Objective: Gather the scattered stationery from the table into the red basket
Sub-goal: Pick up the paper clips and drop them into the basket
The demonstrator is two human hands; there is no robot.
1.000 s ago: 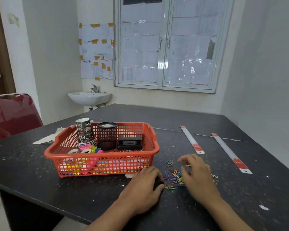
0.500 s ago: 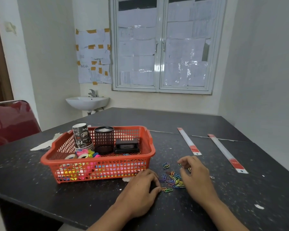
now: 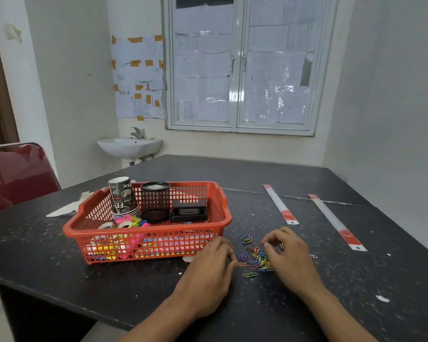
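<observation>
A red basket (image 3: 146, 231) stands on the dark table (image 3: 109, 275) and holds paper cups, a black mesh pot, a black box, tape rolls and coloured bits. Right of it lies a small heap of coloured paper clips (image 3: 256, 260). My left hand (image 3: 208, 275) rests palm down on the table, its fingertips at the heap's left edge. My right hand (image 3: 290, 260) lies on the heap's right side with loosely curled fingers over some clips. A few clips (image 3: 247, 239) lie apart, just beyond the heap.
Two long white rulers with red ends lie on the table, one (image 3: 281, 204) behind the hands and one (image 3: 336, 222) further right. A white scrap of paper (image 3: 67, 208) lies left of the basket. A red chair (image 3: 17, 174) stands at the left.
Both hands have stayed on either side of the clip heap, and the right hand's fingers have curled in a little. The view has shifted slightly.
</observation>
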